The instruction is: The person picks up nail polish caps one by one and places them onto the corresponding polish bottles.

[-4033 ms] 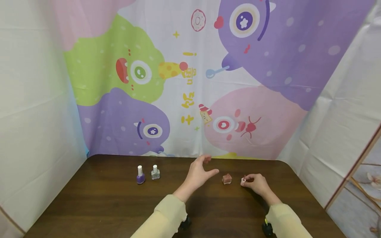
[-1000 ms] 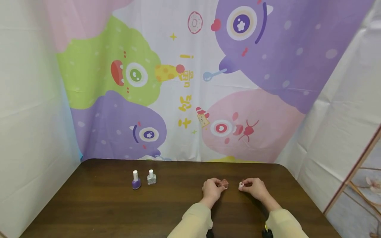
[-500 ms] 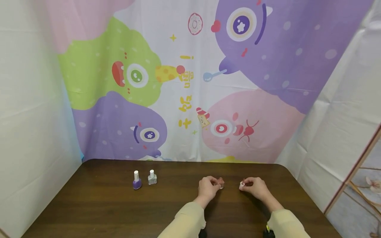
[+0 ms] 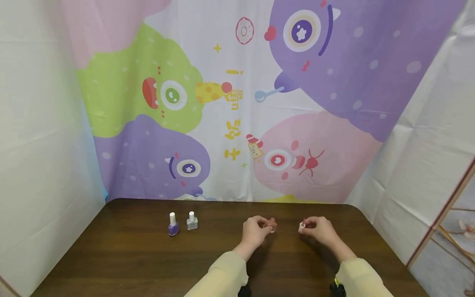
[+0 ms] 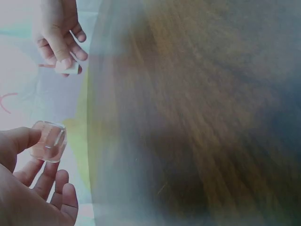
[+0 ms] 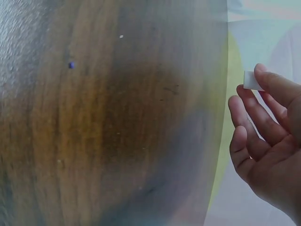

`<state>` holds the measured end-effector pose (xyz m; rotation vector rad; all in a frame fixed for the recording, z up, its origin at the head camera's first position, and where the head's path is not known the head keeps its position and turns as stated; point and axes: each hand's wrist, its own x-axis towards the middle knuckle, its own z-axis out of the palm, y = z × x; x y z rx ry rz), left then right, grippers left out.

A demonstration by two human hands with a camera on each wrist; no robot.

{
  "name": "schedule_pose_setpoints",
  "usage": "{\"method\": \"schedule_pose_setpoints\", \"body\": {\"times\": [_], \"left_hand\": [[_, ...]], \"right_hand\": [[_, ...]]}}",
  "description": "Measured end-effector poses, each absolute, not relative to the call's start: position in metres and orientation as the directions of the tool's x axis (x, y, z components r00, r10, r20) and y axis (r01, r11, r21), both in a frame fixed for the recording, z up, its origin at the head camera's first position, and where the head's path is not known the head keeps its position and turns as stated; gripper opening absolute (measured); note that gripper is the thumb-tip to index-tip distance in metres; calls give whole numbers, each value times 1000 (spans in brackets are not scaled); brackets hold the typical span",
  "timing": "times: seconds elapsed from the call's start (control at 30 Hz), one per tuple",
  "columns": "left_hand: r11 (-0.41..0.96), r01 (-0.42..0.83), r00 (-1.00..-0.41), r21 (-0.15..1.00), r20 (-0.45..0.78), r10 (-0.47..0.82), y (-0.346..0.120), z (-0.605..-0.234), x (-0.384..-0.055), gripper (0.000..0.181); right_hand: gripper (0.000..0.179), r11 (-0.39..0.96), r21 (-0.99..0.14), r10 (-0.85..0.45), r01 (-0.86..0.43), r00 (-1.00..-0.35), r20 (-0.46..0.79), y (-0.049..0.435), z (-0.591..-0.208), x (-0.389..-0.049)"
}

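Observation:
My left hand [image 4: 254,232] pinches a small brownish-pink nail polish bottle [image 4: 273,224] between thumb and fingertips. In the left wrist view the glass bottle [image 5: 49,142] is without its cap, with the other fingers loosely bent below it. My right hand [image 4: 323,231] holds the white cap [image 4: 302,227] between thumb and index finger. A thin brush [image 5: 46,66] coated in pinkish polish sticks out of that cap in the left wrist view. The right wrist view shows the white cap [image 6: 250,80] at the fingertips, its brush hidden. Bottle and cap are apart, a short way from each other.
A purple nail polish bottle [image 4: 173,228] and a silvery one [image 4: 192,222], both with white caps, stand upright on the dark wooden table [image 4: 148,260] at the left. Behind the table hangs a cartoon-print curtain [image 4: 241,177]; pale fabric walls flank both sides.
My left hand came down, took hold of the brownish-pink bottle from the table and drew it left, away from the cap. My right hand keeps the cap in nearly the same spot.

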<state>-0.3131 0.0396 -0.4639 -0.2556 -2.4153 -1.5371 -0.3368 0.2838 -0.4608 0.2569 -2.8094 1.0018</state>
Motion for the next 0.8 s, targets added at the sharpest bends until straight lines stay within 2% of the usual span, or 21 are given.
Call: {"method": "schedule_pose_setpoints", "body": {"times": [0.37, 0.6, 0.8], "left_hand": [[400, 347, -936, 849, 343, 83, 22, -447, -301, 12], [414, 389, -920, 823, 371, 128, 10, -433, -290, 11], [419, 404, -914, 813, 375, 153, 2, -426, -283, 10]], "right_hand": [[23, 680, -700, -132, -217, -976, 174, 278, -446, -334], [23, 575, -783, -171, -238, -971, 170, 274, -436, -331], [22, 601, -759, -181, -251, -968, 176, 274, -427, -330]]}}
